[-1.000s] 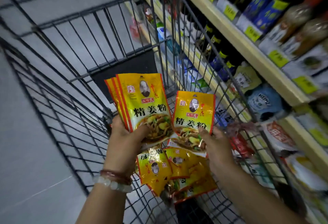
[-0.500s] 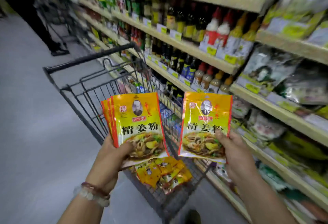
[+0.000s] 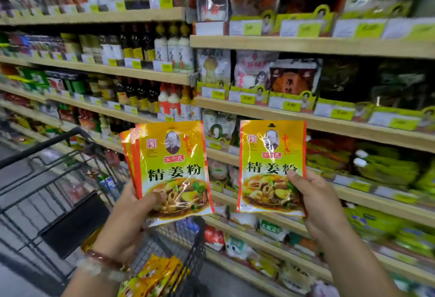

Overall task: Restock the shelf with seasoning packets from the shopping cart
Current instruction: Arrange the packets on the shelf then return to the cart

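Since half a second ago I am facing the wooden shelves (image 3: 306, 118) squarely. My left hand (image 3: 127, 216) is gripping three fanned yellow foil seasoning packets (image 3: 174, 169); my right hand (image 3: 315, 200) is pinching one single yellow packet (image 3: 270, 162). More yellow packets (image 3: 155, 275) are lying in the black wire shopping cart (image 3: 54, 191).

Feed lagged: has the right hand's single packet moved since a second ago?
Yes. The single packet has risen out of the shopping cart toward the shelf.
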